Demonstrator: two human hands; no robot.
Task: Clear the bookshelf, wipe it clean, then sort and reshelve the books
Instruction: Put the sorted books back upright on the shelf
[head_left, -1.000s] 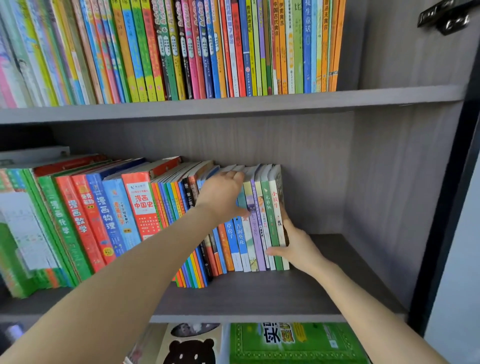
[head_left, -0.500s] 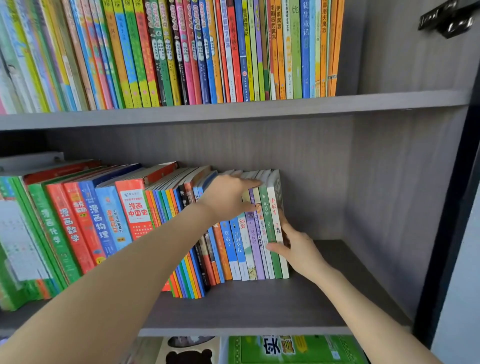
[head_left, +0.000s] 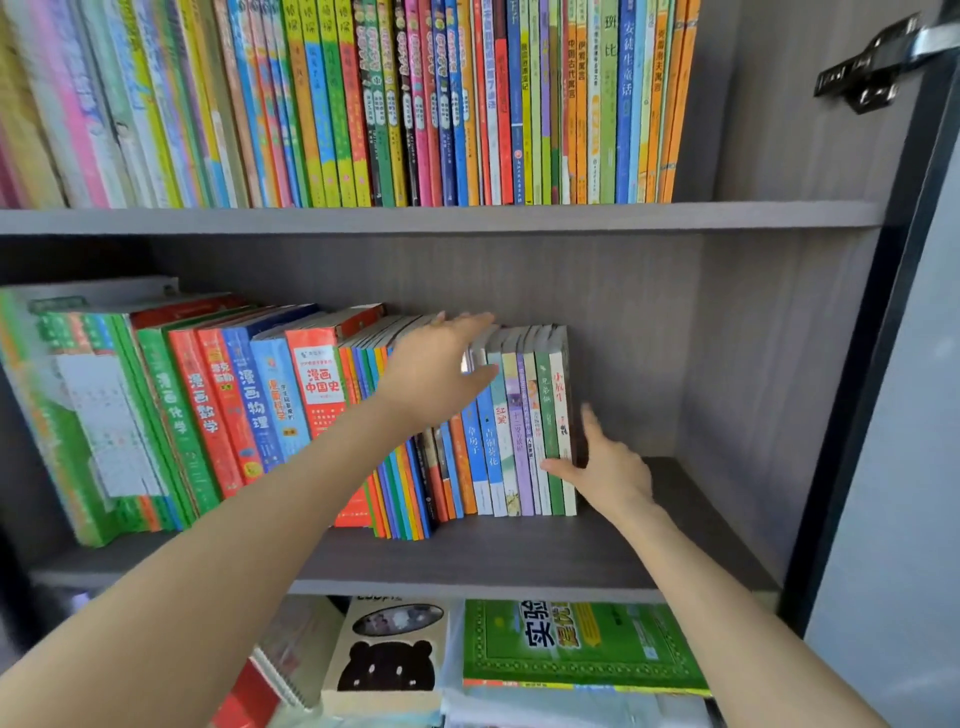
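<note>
A row of colourful books (head_left: 291, 405) stands on the middle shelf (head_left: 493, 556) of a grey bookshelf, the larger ones leaning left. At the row's right end stand several thin upright books (head_left: 524, 415). My left hand (head_left: 441, 369) lies with straight fingers across their tops and spines. My right hand (head_left: 608, 467) presses flat against the outer side of the last white book (head_left: 563, 395), thumb at the front of its spine. Neither hand curls round a book.
The upper shelf (head_left: 467, 215) is packed with thin upright books (head_left: 415, 104). Below, a green workbook (head_left: 576, 644) and a bear-cover book (head_left: 387, 660) lie flat. A grey side panel (head_left: 779, 338) bounds the right, with bare shelf beside my right hand. A metal hinge (head_left: 878, 62) sits upper right.
My left hand has lifted and straightened its fingers over the thin books' tops. The right hand stays against the end book. The thin books stand more upright.
</note>
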